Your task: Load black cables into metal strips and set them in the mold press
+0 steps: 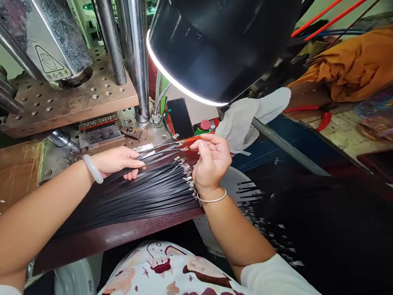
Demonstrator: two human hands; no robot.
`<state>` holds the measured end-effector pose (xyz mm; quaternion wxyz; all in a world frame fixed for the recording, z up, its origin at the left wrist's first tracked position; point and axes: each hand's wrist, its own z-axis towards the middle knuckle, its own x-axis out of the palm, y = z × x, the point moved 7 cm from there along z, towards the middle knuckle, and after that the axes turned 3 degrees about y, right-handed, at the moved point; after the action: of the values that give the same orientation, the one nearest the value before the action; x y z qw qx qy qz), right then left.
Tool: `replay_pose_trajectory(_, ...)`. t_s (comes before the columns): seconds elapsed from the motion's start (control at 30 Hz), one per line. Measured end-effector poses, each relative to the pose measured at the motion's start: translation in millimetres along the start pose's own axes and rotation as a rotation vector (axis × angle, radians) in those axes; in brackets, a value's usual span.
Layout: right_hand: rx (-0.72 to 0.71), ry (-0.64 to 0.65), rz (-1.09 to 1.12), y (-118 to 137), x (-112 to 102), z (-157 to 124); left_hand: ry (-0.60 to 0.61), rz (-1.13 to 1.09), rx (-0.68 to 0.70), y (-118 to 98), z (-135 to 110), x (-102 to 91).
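Observation:
Several thin black cables with small metal ends run from my left hand, whose thumb and fingers are closed on them. My right hand is curled, with thumb and fingertips pinched right beside the metal ends of those cables. What lies between its fingertips is too small to make out. Below both hands a wide bundle of black cables lies on the dark red table edge, with its metal ends gathered at the right, partly behind my right wrist.
A press with steel columns and a hand-warning label stands at the back left, its metal die beneath. A black lamp hangs overhead. Beyond my right hand are a phone, a red button and white gloves over a bar.

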<state>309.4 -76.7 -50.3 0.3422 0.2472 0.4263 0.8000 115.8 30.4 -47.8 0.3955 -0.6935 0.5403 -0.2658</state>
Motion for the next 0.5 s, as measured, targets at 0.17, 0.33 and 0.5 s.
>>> replay_pose_trajectory(0.17,-0.031,0.018,-0.032,10.1,-3.1,5.5,-0.046,-0.03,-0.087,12.6,10.8,-5.0)
replay_pose_trajectory(0.33,-0.126,0.299,-0.101,38.7,15.2,19.4,-0.164,0.059,-0.007,2.4,8.9,-15.6)
replay_pose_trajectory(0.5,-0.523,1.006,-0.623,48.8,86.2,-11.1,-0.074,0.05,-0.001,-5.9,-3.1,-1.3)
